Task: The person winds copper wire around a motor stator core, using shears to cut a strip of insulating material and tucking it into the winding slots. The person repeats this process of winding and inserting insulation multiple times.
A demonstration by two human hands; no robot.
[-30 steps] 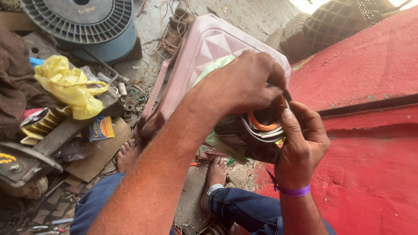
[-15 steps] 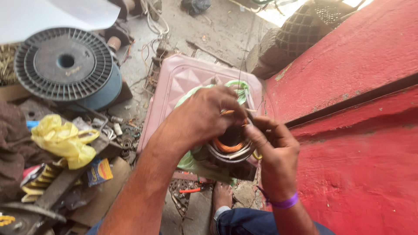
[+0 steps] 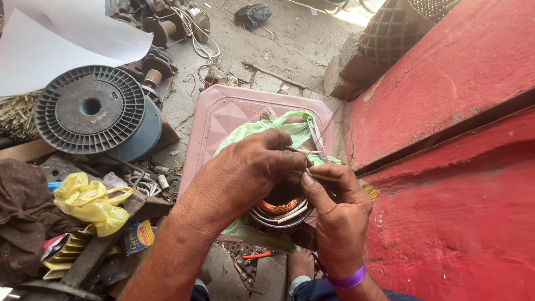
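Both hands — left hand [image 3: 245,175], right hand [image 3: 337,209] — apparently pinch wire over motor stator [image 3: 281,209].

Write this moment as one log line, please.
left hand: on motor stator | right hand: pinching thin wire | under: green bag, pink panel

Left hand [image 3: 245,173] and right hand [image 3: 334,200] pinch thin wire over a copper-wound motor stator [image 3: 281,209]; green bag [image 3: 278,125] just beyond.
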